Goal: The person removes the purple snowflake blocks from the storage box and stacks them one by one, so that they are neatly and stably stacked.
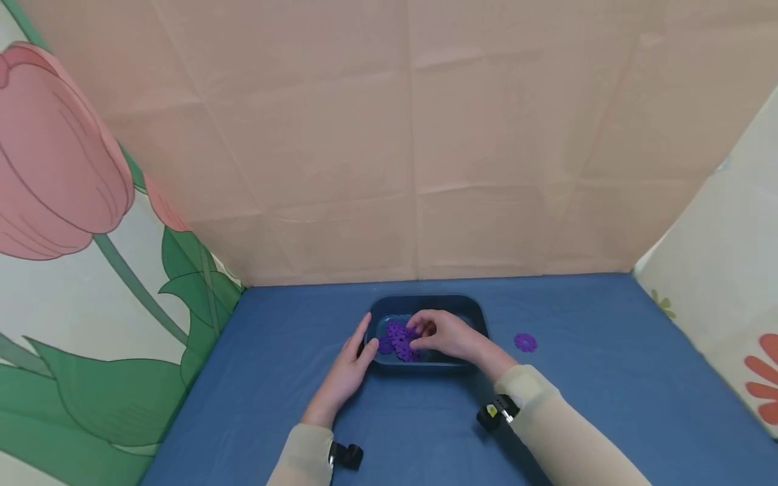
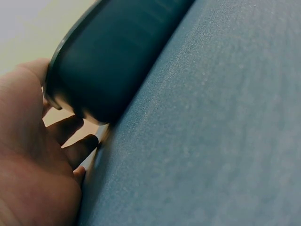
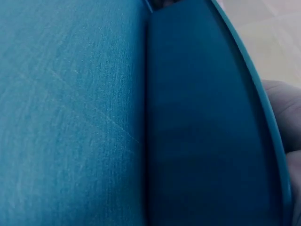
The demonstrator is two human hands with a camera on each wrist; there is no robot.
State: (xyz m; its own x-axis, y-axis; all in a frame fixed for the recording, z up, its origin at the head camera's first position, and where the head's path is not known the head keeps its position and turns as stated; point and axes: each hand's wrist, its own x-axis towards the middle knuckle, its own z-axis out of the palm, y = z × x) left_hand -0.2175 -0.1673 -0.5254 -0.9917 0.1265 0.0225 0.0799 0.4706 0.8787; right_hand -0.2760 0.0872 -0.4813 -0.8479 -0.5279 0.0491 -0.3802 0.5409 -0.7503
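Observation:
A dark blue rectangular tray (image 1: 425,368) lies on the blue cloth with several purple notched discs (image 1: 401,337) heaped in its left half. At the tray's left end, my left hand (image 1: 348,371) holds the wall, thumb over the rim. In the left wrist view, the fingers (image 2: 81,149) of that hand curl against the outside wall. My right hand (image 1: 446,334) reaches over the front wall into the tray. Its bent thumb and index fingertips stand apart, right at the heap's right side. In the right wrist view the tray wall (image 3: 202,117) hides most of that hand.
One purple notched disc (image 1: 525,342) lies alone on the blue cloth (image 1: 583,378), right of the tray. A beige covering (image 1: 419,169) rises behind the table's far edge. Flower-printed panels (image 1: 61,290) flank it on both sides.

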